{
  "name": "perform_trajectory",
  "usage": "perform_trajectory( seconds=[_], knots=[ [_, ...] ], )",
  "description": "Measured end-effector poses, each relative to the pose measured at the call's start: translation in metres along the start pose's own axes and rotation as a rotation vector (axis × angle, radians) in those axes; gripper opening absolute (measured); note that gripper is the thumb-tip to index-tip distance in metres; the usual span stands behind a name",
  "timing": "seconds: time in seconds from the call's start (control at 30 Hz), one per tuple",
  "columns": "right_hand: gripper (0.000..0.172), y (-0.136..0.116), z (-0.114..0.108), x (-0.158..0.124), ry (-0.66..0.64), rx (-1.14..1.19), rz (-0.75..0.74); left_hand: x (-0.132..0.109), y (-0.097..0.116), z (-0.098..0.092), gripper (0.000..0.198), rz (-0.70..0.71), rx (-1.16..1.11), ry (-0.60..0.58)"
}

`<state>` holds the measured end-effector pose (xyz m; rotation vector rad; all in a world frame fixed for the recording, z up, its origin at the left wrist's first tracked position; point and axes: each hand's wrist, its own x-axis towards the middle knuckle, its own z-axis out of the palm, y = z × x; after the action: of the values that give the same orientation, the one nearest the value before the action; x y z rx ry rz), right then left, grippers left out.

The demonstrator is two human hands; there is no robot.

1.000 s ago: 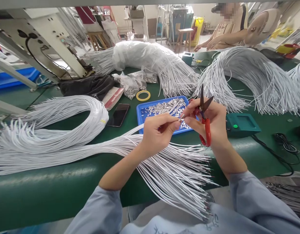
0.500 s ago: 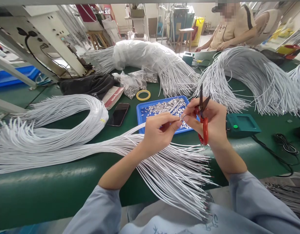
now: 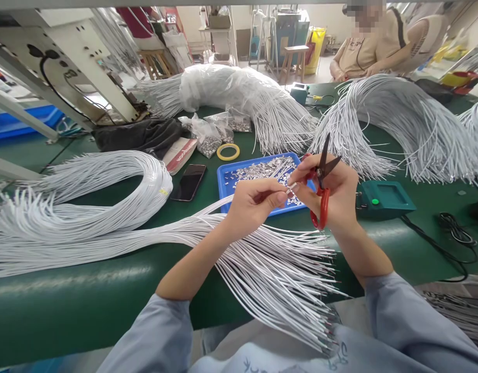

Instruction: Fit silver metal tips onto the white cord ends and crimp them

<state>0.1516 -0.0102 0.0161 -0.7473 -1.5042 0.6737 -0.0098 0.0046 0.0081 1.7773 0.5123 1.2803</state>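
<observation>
My left hand [image 3: 254,204] pinches the end of a white cable [image 3: 289,191] between thumb and forefinger, above the blue tray [image 3: 222,187]. Red-handled scissors [image 3: 320,208] are hooked in my right hand [image 3: 338,194], dark blades pointing up and away. The thumb and forefinger of that hand meet at the cable tip, on a small pale piece I cannot make out clearly. Small silvery metal pieces [image 3: 258,170] and a few cable ends lie in the tray. Under my left forearm a fan of white cables [image 3: 273,274] spreads to the table's front edge.
A coiled cable bundle [image 3: 145,181], a phone [image 3: 190,182] and yellow tape [image 3: 228,151] lie left of the tray. On the right sits a green device [image 3: 390,199] with a black cord. Larger cable bundles [image 3: 413,119] stand behind. A person [image 3: 363,57] sits across the table.
My hands have shifted slightly, with the fingertips drawn a little apart and more of the pale piece showing between them. The scissors have tilted a little. The person opposite has drawn their arms back.
</observation>
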Motion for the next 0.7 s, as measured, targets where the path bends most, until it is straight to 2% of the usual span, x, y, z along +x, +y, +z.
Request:
perform_trajectory(
  seconds=[0.13,0.27,0.4,0.53,0.7],
  knots=[
    [0.017,-0.0018,0.0009,-0.0032,0.017,-0.015,-0.03,-0.001,-0.0066,0.0006,0.014,0.082,0.086,0.164],
    [0.011,-0.0052,0.0013,-0.0052,0.03,-0.073,-0.044,-0.0021,-0.0087,0.0023,0.017,0.089,0.156,0.23],
    [0.017,-0.0048,0.0019,-0.0045,0.031,-0.104,-0.083,-0.0018,-0.0086,0.0045,0.02,0.141,0.222,0.29],
    [0.019,-0.0016,0.0013,-0.0014,0.038,-0.119,-0.121,-0.0022,-0.009,0.0045,0.02,0.162,0.279,0.298],
    [0.019,-0.0018,-0.0045,0.0017,-0.005,-0.044,-0.08,-0.0019,-0.0106,0.0012,0.015,0.197,0.264,0.228]
  ],
)
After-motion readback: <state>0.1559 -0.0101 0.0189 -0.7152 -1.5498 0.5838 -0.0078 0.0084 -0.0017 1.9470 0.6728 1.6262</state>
